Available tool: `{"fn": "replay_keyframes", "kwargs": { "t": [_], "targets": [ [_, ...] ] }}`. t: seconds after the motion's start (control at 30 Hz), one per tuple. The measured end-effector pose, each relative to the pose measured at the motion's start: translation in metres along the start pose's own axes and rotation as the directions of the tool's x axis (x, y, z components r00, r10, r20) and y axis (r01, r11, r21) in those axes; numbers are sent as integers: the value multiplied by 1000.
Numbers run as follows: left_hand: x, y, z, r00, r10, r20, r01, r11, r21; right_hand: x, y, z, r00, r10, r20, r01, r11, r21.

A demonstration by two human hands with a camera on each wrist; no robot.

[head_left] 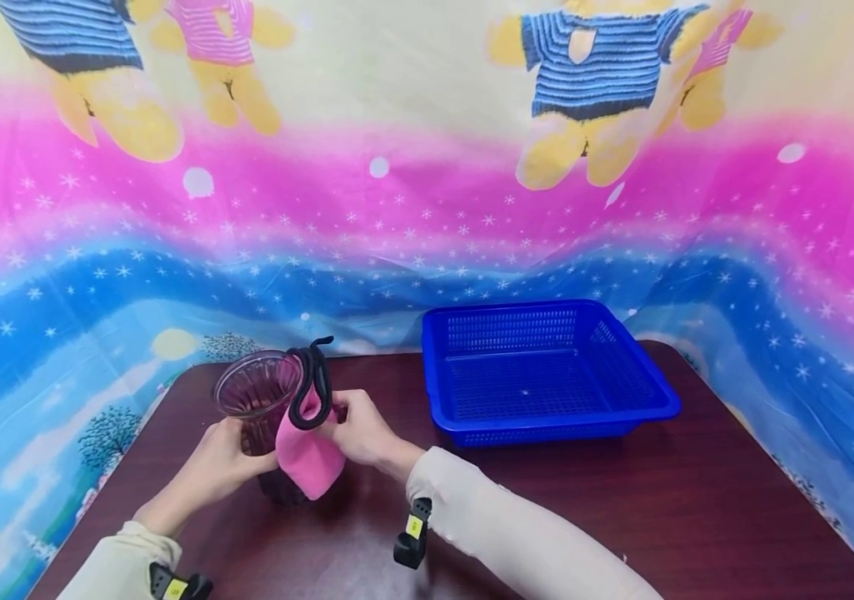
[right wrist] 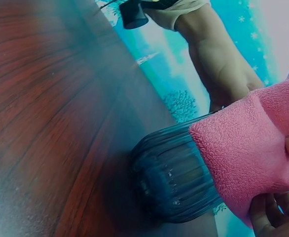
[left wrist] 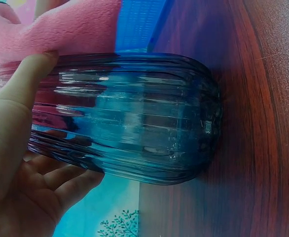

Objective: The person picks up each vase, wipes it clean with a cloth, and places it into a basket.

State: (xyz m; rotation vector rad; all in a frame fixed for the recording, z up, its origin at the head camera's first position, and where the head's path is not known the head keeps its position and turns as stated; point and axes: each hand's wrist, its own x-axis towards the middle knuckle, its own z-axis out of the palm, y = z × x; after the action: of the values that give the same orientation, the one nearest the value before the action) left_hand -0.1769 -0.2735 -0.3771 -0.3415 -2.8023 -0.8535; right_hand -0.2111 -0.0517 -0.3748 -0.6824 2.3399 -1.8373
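A ribbed, see-through glass vase (head_left: 256, 387) with a flared rim is on the left part of the table, nearly upright. My left hand (head_left: 220, 457) grips its side, thumb on the near face and fingers around the far side, as the left wrist view of the vase (left wrist: 134, 118) shows. My right hand (head_left: 367, 429) holds a pink fuzzy cloth (head_left: 312, 462) against the vase's right side. Black edging (head_left: 312, 392) loops along the cloth's top, near the rim. In the right wrist view the cloth (right wrist: 248, 148) hides the vase's upper part. Whether the base touches the table cannot be told.
A blue plastic basket (head_left: 546, 425) with perforated walls stands at the back right of the dark wooden table (head_left: 546, 517). A printed cloth backdrop (head_left: 397, 208) rises behind and along both sides of the table.
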Motion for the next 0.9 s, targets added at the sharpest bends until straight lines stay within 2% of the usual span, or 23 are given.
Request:
{"fn": "replay_keyframes", "kwargs": {
  "t": [0.23, 0.47, 0.9],
  "targets": [
    [0, -1, 0, 1000, -18, 16, 18, 1000, -7, -2, 10, 1, 1000, -16, 16, 16, 1000, -20],
    [-1, -2, 1, 1000, 18, -9, -18, 999, -26, -6, 17, 0, 1000, -12, 27, 12, 1000, -25],
    [-1, -1, 2, 999, 42, -24, -42, 999, -32, -9, 35, 2, 1000, 7, 26, -6, 999, -43]
  ]
}}
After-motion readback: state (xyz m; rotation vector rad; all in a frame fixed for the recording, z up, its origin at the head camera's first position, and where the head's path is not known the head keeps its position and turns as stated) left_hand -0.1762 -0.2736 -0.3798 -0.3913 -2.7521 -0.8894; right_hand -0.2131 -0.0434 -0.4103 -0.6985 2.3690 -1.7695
